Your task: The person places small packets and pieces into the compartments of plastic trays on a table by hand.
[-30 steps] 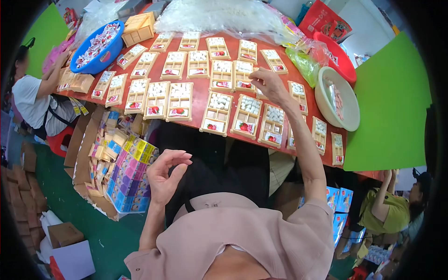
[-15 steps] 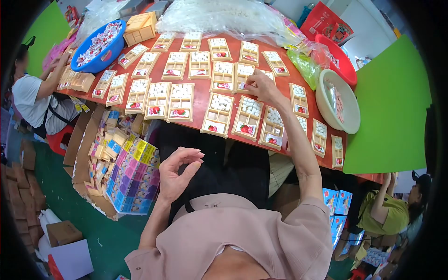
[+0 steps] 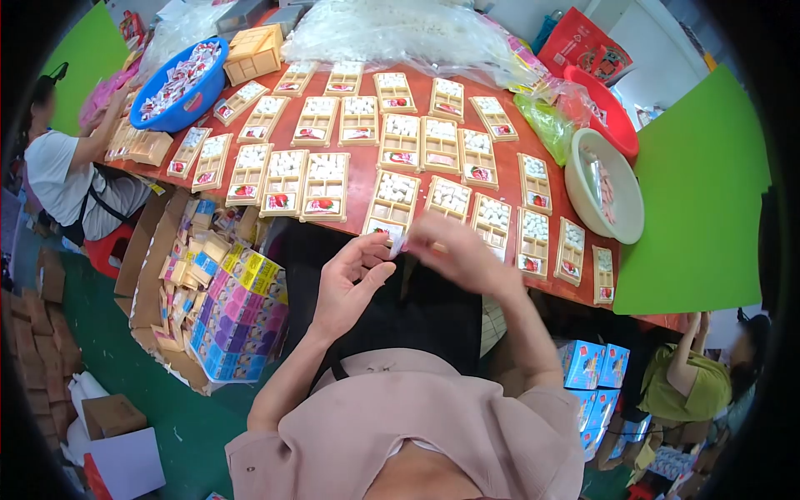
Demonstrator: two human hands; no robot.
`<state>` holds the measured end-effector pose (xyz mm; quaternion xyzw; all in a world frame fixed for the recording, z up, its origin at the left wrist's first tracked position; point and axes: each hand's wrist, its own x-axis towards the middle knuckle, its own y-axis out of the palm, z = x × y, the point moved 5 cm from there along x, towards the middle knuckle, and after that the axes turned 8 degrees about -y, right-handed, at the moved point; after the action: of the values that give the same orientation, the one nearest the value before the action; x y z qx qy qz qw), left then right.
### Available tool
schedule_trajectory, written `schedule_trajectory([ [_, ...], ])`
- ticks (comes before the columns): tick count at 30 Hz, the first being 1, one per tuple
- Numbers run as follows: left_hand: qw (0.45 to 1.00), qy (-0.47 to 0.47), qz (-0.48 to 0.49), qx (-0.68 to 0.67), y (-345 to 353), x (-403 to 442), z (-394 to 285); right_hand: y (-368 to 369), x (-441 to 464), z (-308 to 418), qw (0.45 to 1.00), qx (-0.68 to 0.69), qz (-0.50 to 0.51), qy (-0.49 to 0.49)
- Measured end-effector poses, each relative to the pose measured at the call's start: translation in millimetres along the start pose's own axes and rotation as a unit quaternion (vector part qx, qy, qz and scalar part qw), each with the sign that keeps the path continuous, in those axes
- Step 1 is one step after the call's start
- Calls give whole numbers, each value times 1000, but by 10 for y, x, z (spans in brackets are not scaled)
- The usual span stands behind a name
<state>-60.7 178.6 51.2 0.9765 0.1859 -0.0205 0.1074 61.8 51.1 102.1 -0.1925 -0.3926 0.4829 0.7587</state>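
My right hand [image 3: 450, 250] is blurred in front of the table's near edge, its fingers drawn together on a small wrapped packet [image 3: 398, 245]. Close on its left, my left hand [image 3: 357, 279] has curled fingers beside the packet; whether it touches the packet is unclear. Just beyond both hands, a compartment tray [image 3: 392, 200] holds white pieces and a strawberry packet. Another tray [image 3: 448, 198] is partly covered by my right hand. Farther back, a tray [image 3: 440, 146] shows white pieces and a pale packet without a visible strawberry picture.
Several similar trays cover the red table [image 3: 360, 171]. A blue basin [image 3: 179, 83] of packets stands back left; a cream bowl [image 3: 604, 185] and red basin [image 3: 617, 108] are at right. A box of trays [image 3: 158, 275] stands below left. Co-workers are at both sides.
My right hand has come back from the middle trays to the near edge, where a packet now shows at its fingers. My left hand has moved up and right towards it.
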Motion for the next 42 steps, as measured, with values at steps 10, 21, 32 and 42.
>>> schedule_trajectory([
  [10, 1000, 7, -1, -14, -102, -139, 178, 583, -428, -31, 942, 258, -103, 190],
  [21, 999, -24, 31, -31, -111, -202, 203, 625, -452, 40, 944, 243, -153, 159],
  [32, 997, 60, 22, 38, -70, -243, 119, 480, -420, 232, 971, 155, -161, 83],
  [42, 999, -19, 21, -25, -132, -216, 291, -421, -109, -809, 975, 54, -155, 153],
])
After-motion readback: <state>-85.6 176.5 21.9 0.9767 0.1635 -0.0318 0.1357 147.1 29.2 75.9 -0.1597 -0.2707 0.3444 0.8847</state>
